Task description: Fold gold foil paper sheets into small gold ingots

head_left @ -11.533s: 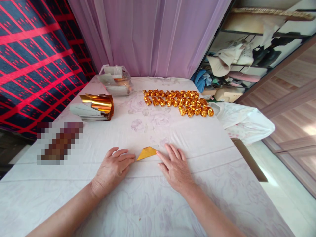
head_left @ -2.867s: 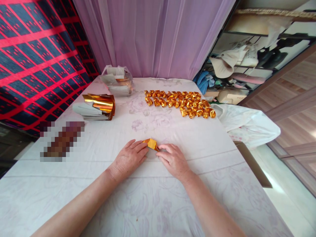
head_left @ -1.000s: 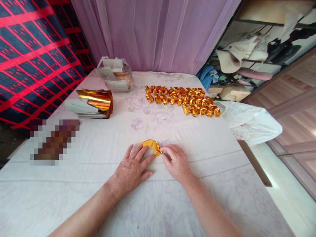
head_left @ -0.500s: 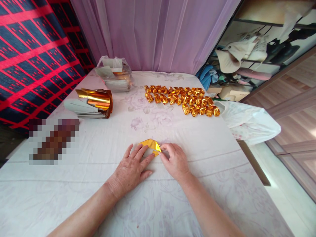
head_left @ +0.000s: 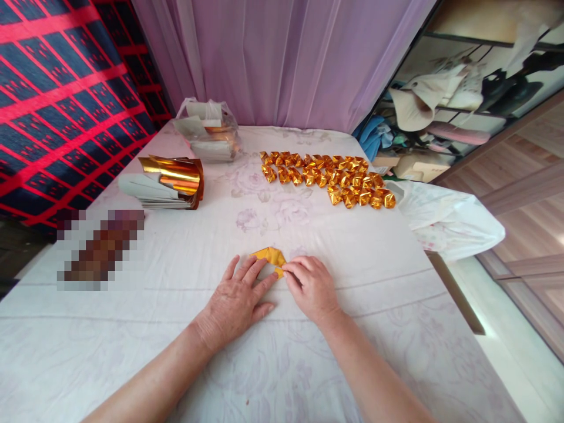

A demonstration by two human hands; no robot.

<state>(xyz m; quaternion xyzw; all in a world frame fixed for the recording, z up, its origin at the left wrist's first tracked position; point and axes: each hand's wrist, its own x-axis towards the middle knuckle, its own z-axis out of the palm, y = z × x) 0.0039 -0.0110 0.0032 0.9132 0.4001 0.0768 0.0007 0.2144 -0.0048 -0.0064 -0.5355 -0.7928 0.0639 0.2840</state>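
A partly folded sheet of gold foil paper (head_left: pixel 269 255) lies on the flowered tablecloth (head_left: pixel 194 247) in front of me. My left hand (head_left: pixel 235 296) rests over its near left part with fingers spread, pressing it to the cloth. At the paper's right end, my right hand (head_left: pixel 312 288) pinches the edge between thumb and fingers. The fingers cover part of the folds. Beyond the hands stand several folded gold foil pieces (head_left: pixel 328 170) in rows.
A fanned stack of gold foil sheets (head_left: pixel 170 182) is at the left, with a clear plastic bag (head_left: pixel 211 132) of more sheets behind it. A blurred patch (head_left: pixel 103 247) hides something at the left edge. A white plastic bag (head_left: pixel 449 217) hangs by the right edge.
The right corner of the gold paper, held by my right hand, has shifted slightly and its bright glare is gone. My left hand stays in place. The view has shifted a little.
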